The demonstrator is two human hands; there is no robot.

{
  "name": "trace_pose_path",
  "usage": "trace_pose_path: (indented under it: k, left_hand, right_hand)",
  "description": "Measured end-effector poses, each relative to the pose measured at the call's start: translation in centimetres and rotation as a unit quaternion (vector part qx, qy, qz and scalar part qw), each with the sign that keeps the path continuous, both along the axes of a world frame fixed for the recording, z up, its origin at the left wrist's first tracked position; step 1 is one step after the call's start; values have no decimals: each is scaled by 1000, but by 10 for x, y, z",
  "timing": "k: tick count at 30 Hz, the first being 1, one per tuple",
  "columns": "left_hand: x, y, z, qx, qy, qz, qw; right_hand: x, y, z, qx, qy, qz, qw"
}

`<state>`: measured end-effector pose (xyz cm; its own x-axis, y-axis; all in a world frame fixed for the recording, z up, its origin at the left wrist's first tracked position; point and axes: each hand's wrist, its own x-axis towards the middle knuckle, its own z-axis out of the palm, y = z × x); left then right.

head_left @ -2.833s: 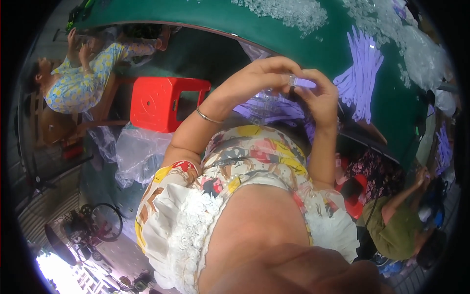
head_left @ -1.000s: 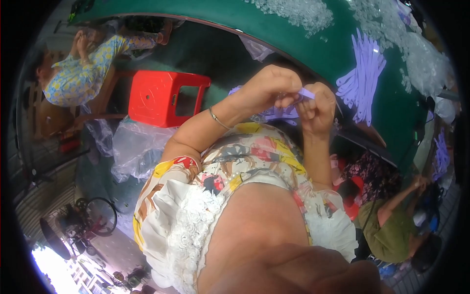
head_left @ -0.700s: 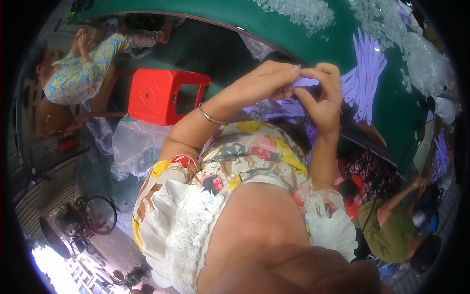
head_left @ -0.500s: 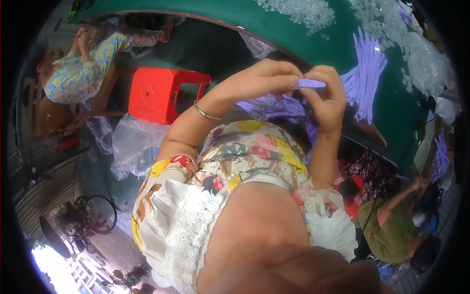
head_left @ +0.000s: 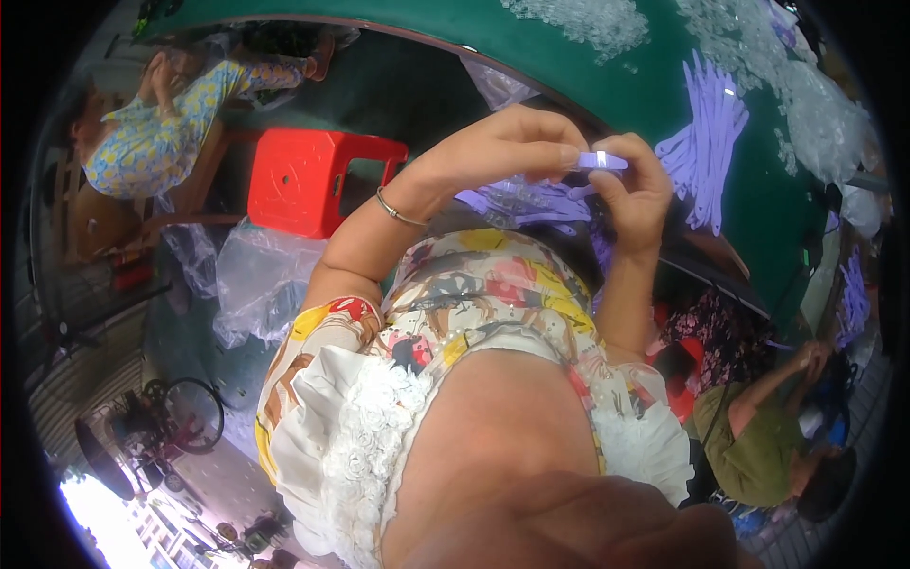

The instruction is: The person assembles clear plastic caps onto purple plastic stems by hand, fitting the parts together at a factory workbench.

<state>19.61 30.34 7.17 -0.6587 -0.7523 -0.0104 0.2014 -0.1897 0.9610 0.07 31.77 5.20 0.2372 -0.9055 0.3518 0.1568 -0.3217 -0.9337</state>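
Observation:
Above my lap, my left hand (head_left: 526, 147) and my right hand (head_left: 637, 188) are close together, fingertips pinched on a purple strap (head_left: 607, 163). The strap runs between them as a short span with a bright white patch across its middle. Whether that patch is a small clear piece or only shine, I cannot tell. Under my hands lies a loose heap of purple straps (head_left: 531, 207) with clear plastic among it. To the right of my right hand, a bundle of similar straps (head_left: 709, 142) lies on the green tabletop (head_left: 531, 47).
Small clear plastic pieces (head_left: 588, 24) are heaped on the tabletop, with clear bags (head_left: 834, 123) farther right. A red stool (head_left: 296, 185) stands at left beside clear plastic sheeting (head_left: 265, 280). One person (head_left: 152, 142) sits far left, another (head_left: 758, 441) at lower right.
The bright white patch now shows on the strap between my fingertips. My hands have shifted only slightly and still pinch the strap.

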Motion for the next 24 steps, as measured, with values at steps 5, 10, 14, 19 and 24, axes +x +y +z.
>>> trace_pose_path:
  k: [5,10,14,19,24]
  left_hand:
    - [1,4,1,-46,-64,68,995]
    - [5,-2,-8,-56,-82,23,995]
    - [3,1,-6,-60,-83,26,994]
    - [2,-4,-9,-64,-76,25,995]
    - [2,-4,-8,-63,-75,25,995]
  right_hand:
    - [0,5,14,38,47,-15,998]
    - [-8,1,10,-2,109,-23,994]
    - [-9,1,12,-32,116,-26,992]
    - [-10,0,12,29,110,-37,993]
    - [-10,-3,11,-27,128,-34,991]
